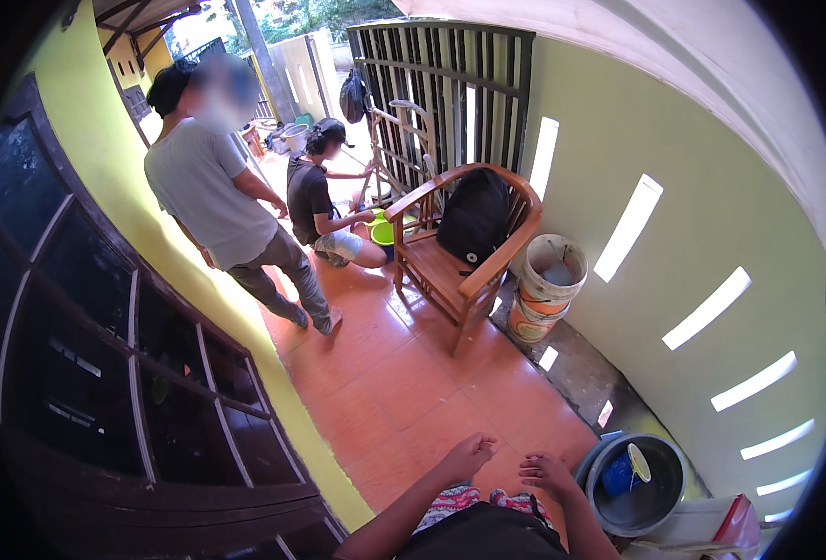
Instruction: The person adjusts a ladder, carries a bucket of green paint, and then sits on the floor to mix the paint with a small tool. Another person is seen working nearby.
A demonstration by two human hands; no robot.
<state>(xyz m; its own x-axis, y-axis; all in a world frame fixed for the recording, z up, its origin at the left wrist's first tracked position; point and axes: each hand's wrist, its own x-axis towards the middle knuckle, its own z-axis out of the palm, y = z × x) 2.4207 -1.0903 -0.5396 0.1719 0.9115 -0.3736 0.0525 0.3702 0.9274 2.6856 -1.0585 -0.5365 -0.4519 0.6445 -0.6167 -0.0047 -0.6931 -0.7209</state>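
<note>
My left hand [470, 456] is held in front of my body, fingers loosely bent and nothing in it. A short gap to the right, my right hand [547, 473] has its fingers apart and is bare too. Both hover above the patterned red and white cloth [450, 502] at my lap and the orange tiled floor [413, 401]. Nearest to my right hand is a large dark grey basin [676, 471] with a small blue pail [620, 474] inside.
Ahead, a wooden armchair [431, 263] holds a black backpack [474, 217]. Stacked buckets [539, 299] stand by the slotted wall. One person [212, 191] stands at left; another person [308, 196] crouches beside a green tub [382, 233] and a wooden frame [396, 140]. Dark-framed windows [133, 364] line the left.
</note>
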